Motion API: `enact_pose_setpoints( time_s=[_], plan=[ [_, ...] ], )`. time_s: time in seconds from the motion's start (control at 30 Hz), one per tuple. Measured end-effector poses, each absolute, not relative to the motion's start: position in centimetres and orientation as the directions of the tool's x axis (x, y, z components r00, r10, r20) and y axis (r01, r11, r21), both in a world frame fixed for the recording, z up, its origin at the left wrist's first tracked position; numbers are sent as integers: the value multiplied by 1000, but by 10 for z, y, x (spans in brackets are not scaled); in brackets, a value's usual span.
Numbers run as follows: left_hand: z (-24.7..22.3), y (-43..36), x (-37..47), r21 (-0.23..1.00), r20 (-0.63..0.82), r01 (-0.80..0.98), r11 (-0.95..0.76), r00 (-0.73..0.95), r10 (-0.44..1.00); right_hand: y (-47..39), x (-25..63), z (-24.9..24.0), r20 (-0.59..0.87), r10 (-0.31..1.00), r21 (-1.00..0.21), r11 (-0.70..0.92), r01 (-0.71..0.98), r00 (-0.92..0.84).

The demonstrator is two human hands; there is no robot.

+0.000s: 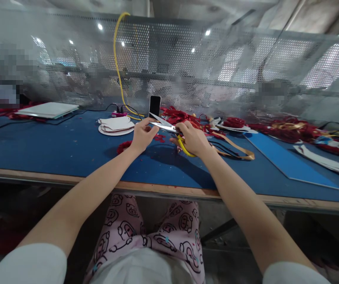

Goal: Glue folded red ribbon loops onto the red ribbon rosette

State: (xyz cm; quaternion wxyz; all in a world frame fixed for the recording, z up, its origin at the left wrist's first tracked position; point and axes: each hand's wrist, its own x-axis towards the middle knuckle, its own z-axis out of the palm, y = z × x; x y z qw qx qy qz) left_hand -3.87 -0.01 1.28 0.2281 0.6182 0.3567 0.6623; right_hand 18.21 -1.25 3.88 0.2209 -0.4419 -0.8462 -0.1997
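My right hand [194, 138] grips a pair of scissors [182, 145] with yellow handles. The steel blades point left over the table and are spread apart. My left hand [141, 137] is at the blade tips, its thumb and fingers curled close together; what they pinch, if anything, is too small to make out. Below the left hand, a dark red bundle [124, 147] lies on the blue tabletop [163, 169]. Small red scraps [159, 138] lie between the hands. Beyond the right hand is a heap of red ribbon [181, 116].
A phone [155, 106] stands upright at the back. White cut pieces [116, 125] are stacked left of my hands. To the right lie a gold ribbon [240, 152], a blue board [290, 159] and white strips [326, 161]. A perforated metal screen [169, 59] rises behind.
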Motion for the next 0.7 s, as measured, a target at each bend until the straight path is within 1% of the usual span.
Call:
enact_pose_setpoints(
  time_s=[0.33,0.6,0.7],
  plan=[
    [10,2,-41,745,663,199,-636,-121,739,-13,181,38,538,673,156,513,844,-508],
    [10,3,-42,698,711,241,-674,-124,692,-14,181,39,526,687,169,494,853,-502],
    [10,3,-42,717,692,248,-651,-147,706,-11,181,37,531,679,141,519,843,-507]
  ],
)
